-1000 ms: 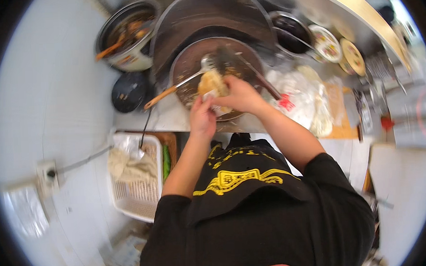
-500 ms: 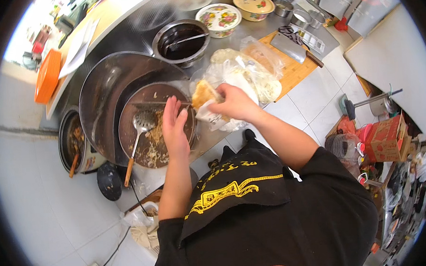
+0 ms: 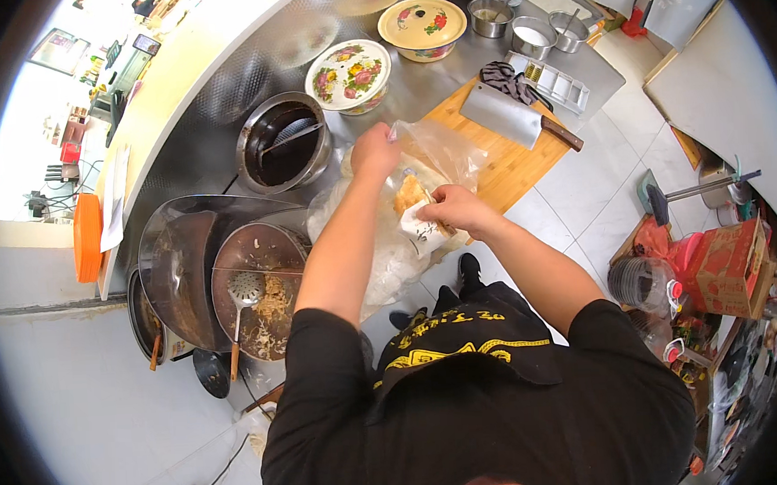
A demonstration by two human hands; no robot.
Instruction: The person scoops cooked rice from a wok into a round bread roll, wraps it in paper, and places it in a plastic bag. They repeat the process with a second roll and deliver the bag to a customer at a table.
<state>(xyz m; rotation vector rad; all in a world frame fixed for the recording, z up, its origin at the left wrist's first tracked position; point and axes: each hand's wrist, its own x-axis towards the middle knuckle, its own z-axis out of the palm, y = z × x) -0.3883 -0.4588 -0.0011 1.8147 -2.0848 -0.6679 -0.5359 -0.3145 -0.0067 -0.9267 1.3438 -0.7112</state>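
My right hand (image 3: 459, 211) is closed on a golden flatbread (image 3: 410, 192) tucked into a white paper sleeve (image 3: 423, 230) with dark print. Just up and to the left of it, my left hand (image 3: 375, 153) pinches the edge of a clear plastic bag (image 3: 454, 154). That bag spreads over the corner of the wooden cutting board (image 3: 488, 169). More crumpled clear plastic (image 3: 388, 264) lies under my left forearm and around the sleeve; what it covers is hard to make out.
A cleaver (image 3: 509, 118) rests on the board. At left, a round griddle (image 3: 261, 333) holds food scraps and a slotted ladle (image 3: 246, 289). Behind stand a steel pot of dark sauce (image 3: 248, 153), a floral lidded bowl (image 3: 349, 76) and a yellow lidded bowl (image 3: 421, 26).
My left hand has gone from open above the griddle to pinching the plastic bag. My right hand still holds the sleeved flatbread, now beside that bag. The view has shifted.
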